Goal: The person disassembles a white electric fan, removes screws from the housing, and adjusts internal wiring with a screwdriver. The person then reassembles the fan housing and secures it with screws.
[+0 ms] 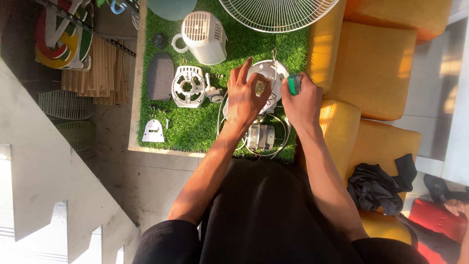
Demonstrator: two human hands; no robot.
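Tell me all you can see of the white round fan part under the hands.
The white round part looks like moulded plastic, a disc-shaped housing lying on the green turf mat, just below the wire fan guard. The left hand covers its left side, fingers spread over it. The right hand is at its right edge, gripping a green-handled tool. White wires loop from it toward the metal motor nearer the person. Its centre is partly hidden.

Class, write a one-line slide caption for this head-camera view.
Left hand steadies a white fan housing on green turf; right hand grips a green-handled tool.
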